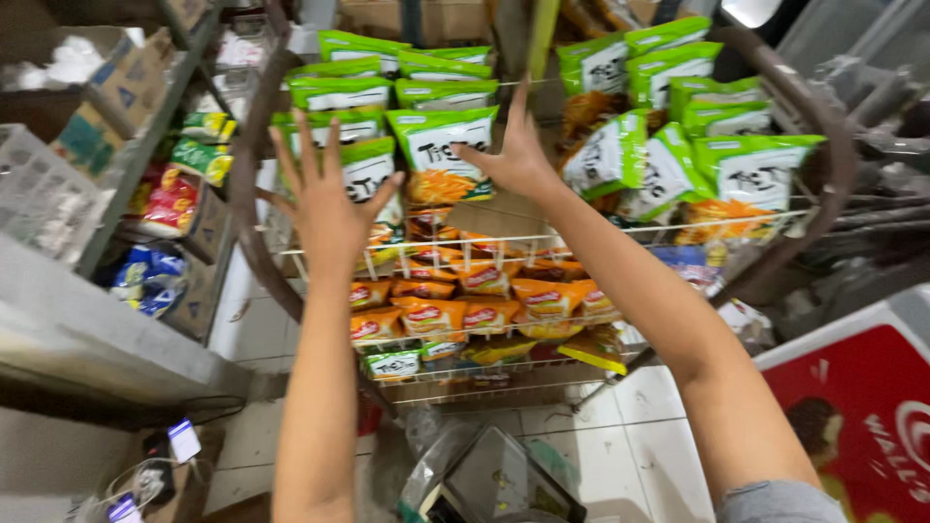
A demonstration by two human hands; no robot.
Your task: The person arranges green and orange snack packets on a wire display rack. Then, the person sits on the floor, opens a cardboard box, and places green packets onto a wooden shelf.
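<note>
Both my arms reach up toward a wire display rack (620, 230) filled with snack bags. My left hand (327, 199) is spread wide, fingers apart, in front of a green and white snack bag (368, 167). My right hand (515, 150) is also spread, its fingers near the right edge of another green and white bag (441, 145) on the upper shelf. Neither hand holds anything. Several orange snack packets (484, 300) fill the lower wire shelf beneath my hands.
More green bags (678, 145) crowd the rack's right side. A shelf with boxes and packets (179, 194) stands at the left. A red freezer lid (862, 407) sits at the lower right. A scale-like device (499, 479) and phones (182, 441) lie below on the tiled floor.
</note>
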